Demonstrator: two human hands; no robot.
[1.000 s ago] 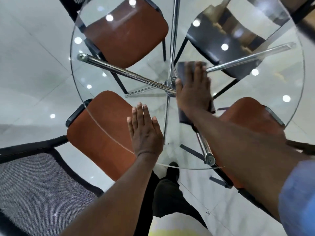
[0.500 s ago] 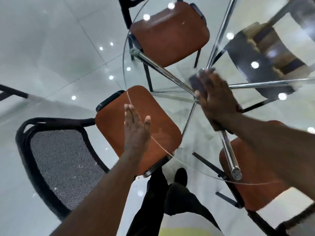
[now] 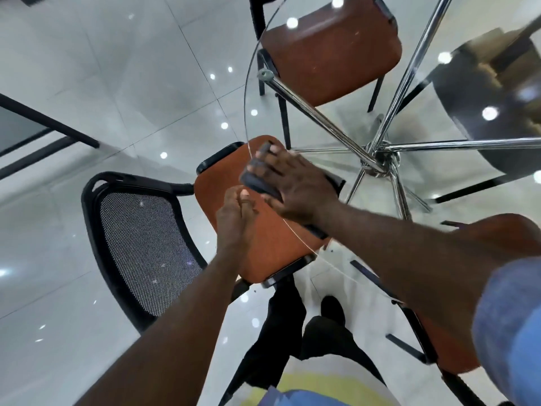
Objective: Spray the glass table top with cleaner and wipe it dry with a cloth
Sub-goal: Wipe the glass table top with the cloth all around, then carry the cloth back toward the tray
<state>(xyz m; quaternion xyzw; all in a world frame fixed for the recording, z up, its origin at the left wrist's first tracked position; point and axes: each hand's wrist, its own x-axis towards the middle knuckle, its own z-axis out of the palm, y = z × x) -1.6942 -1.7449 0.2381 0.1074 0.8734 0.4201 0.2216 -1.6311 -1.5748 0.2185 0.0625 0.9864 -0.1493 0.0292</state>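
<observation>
The round glass table top [image 3: 245,106] fills the upper right, with chrome legs meeting at a hub [image 3: 377,162] under it. My right hand [image 3: 295,189] lies flat with straight, spread fingers on a dark cloth [image 3: 257,183] and presses it onto the glass right at the table's left edge. My left hand [image 3: 234,218] hovers just outside that edge, next to the cloth, with its fingers together and loosely bent. Whether its fingertips touch the cloth cannot be told. No spray bottle is in view.
An orange chair seat [image 3: 278,247] with a black mesh back [image 3: 146,244] stands under the edge below my hands. Further orange chairs sit at the top [image 3: 330,48] and lower right [image 3: 483,238], a dark one [image 3: 483,92] at upper right. Glossy white floor tiles lie to the left.
My right hand has slid the cloth from the table's middle over the hub to the left edge. My left hand lifted off the glass and moved beside the cloth. The view swung left.
</observation>
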